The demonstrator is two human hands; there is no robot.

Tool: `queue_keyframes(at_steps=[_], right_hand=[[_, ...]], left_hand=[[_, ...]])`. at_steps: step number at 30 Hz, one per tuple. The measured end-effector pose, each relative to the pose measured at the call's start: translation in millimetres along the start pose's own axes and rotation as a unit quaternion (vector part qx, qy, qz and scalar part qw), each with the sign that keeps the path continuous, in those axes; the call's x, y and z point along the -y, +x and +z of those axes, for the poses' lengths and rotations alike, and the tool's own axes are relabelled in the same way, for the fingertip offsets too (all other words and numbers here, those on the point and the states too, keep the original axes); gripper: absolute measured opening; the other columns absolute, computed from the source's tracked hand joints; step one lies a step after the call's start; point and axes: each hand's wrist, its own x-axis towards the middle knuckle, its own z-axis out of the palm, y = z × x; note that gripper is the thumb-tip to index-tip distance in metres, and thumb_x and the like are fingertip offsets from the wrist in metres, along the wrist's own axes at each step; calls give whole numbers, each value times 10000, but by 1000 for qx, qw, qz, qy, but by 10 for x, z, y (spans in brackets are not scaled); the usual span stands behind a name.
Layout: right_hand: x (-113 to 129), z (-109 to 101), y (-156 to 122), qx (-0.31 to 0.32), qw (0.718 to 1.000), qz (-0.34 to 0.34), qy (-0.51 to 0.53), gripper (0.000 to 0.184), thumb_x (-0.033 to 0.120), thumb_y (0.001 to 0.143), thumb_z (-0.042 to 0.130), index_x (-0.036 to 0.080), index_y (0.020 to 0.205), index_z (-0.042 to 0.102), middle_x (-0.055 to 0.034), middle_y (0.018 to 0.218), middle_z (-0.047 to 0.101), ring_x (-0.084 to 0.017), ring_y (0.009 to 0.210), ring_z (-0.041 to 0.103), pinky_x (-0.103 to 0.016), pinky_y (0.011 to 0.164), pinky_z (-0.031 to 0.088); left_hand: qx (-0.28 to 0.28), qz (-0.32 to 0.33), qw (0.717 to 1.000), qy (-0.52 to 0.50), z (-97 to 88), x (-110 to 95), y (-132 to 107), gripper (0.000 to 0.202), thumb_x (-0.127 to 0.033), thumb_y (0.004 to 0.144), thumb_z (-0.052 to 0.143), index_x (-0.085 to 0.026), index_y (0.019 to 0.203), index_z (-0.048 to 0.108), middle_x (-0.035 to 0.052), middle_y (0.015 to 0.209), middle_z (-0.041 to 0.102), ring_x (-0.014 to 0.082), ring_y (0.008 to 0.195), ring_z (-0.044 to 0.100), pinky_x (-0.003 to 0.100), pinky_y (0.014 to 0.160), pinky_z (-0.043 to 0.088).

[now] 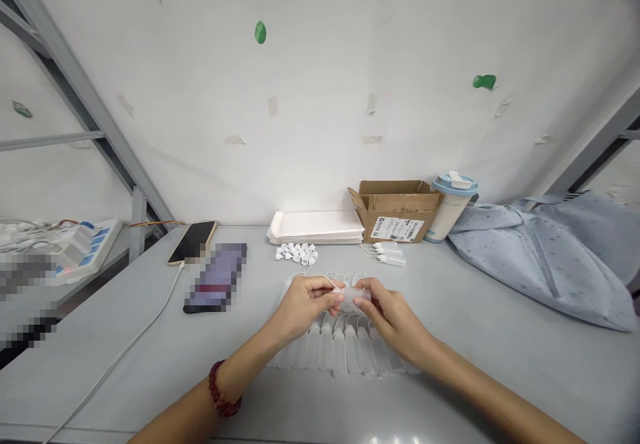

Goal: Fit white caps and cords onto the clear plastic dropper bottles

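Between my two hands, level above the table, lies a small translucent plastic bottle (pixel 353 299). My left hand (pixel 304 303) pinches its white left end, partly covered by the fingers. The bottle's right end is gripped between the thumb and fingers of my right hand (pixel 391 311). Beneath and in front of the hands, a row of similar translucent bottles (pixel 340 352) lies side by side, with thin looped strings at their tops. More strings show just behind the hands. A pile of small white caps (pixel 297 253) sits beyond my left hand.
Several bottles (pixel 390 255) lie apart before an open cardboard box (pixel 397 212). White padded envelopes (pixel 317 226) are left of the box, a lidded cup (pixel 451 211) right of it, and blue-grey fabric (pixel 545 251) further right. Two phones (pixel 193 241) and a cable (pixel 130 344) occupy the left.
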Motion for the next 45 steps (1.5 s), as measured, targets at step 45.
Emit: queue_keyframes(at_steps=[45], right_hand=[[96,-85,15,-14,995,41,88,396,478,911,312,204,639,400,70,427,376,-86,405,340,-225,455,302]], left_hand=[[43,54,990,126,68,39,-86,403,-456,841,466,-116,672,602,39,640,608,129,568,577,228,557,461]])
